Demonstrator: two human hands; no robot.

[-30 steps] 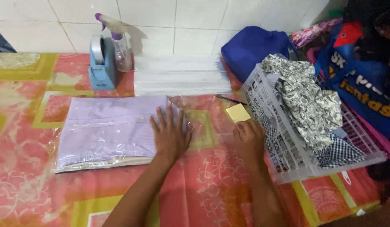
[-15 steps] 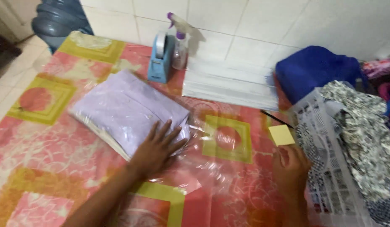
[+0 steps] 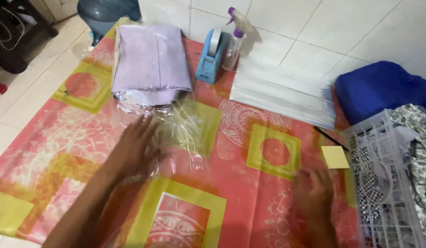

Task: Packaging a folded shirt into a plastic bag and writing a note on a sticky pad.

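Left hand (image 3: 135,149), open and flat, on clear plastic bag (image 3: 185,126); folded lilac cloth (image 3: 151,62) at 12 o'clock. Right hand (image 3: 316,190), open, empty, yellow sticky note (image 3: 335,157) at 1 o'clock.

Patterned cloth (image 3: 249,193) in pink and yellow-green covers the floor area in view. At its far edge stand a blue tape dispenser (image 3: 212,57) and, just beside it, a clear spray bottle (image 3: 234,41) with a purple nozzle, both near the tiled wall (image 3: 341,32). To the right lies a stack of white sheets (image 3: 281,89). A blue bundle (image 3: 382,94) sits behind a white basket (image 3: 382,183) that holds patterned fabric (image 3: 421,151). A yellow note (image 3: 335,157) lies just beside the basket. A grey-blue jug (image 3: 105,14) stands far left.
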